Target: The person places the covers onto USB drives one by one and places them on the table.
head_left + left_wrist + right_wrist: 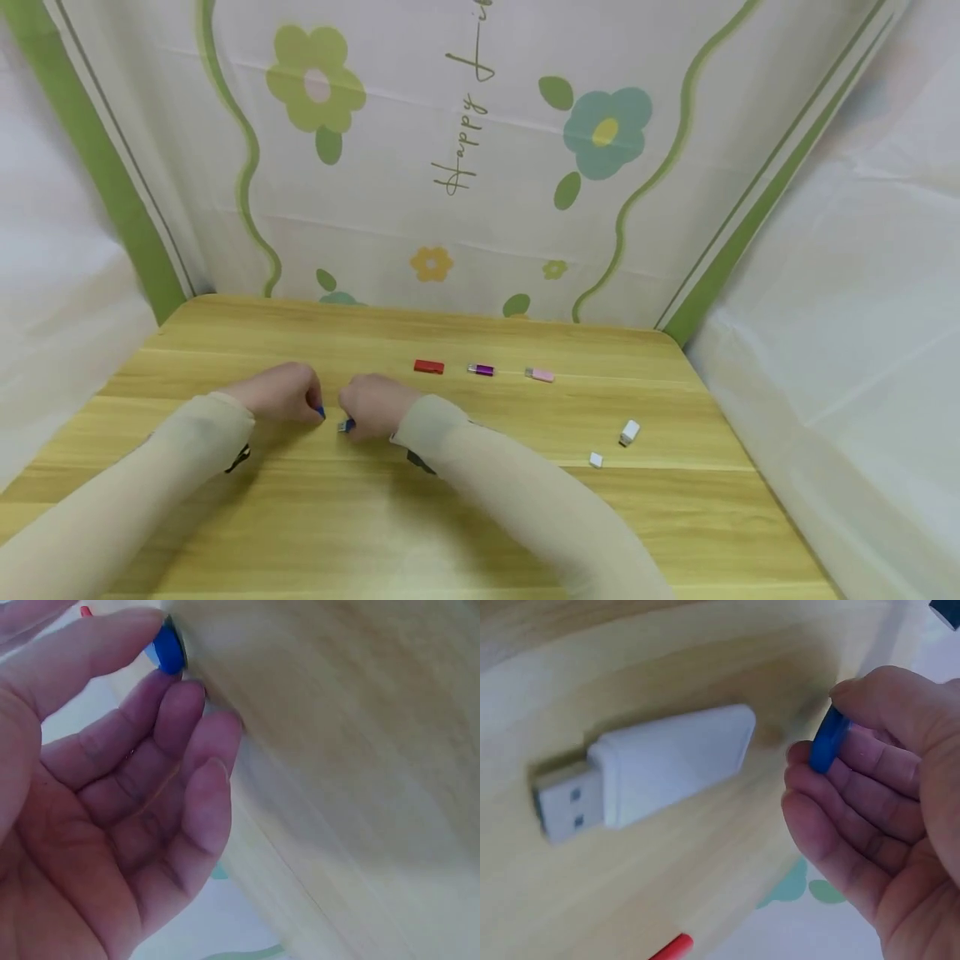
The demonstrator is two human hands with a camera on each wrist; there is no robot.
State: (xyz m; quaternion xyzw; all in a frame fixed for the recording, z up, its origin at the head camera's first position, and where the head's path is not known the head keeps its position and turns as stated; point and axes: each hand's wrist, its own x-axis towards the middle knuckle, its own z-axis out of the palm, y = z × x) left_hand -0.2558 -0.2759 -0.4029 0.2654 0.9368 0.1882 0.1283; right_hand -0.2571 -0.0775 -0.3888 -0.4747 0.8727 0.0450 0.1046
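In the head view both hands meet over the left half of the wooden table. My left hand pinches a small blue cap between thumb and index fingertip; the cap also shows in the left wrist view. Just to the right, my right hand grips a blue USB stick, its metal plug pointing left toward the cap. A narrow gap separates the two pieces. The right wrist view shows the stick's blue body between thumb and fingers, its plug hidden there.
Behind the hands lie a red USB stick, a purple one and a pink one. On the right are a white USB stick and a small white cap. A patterned cloth hangs beyond the table.
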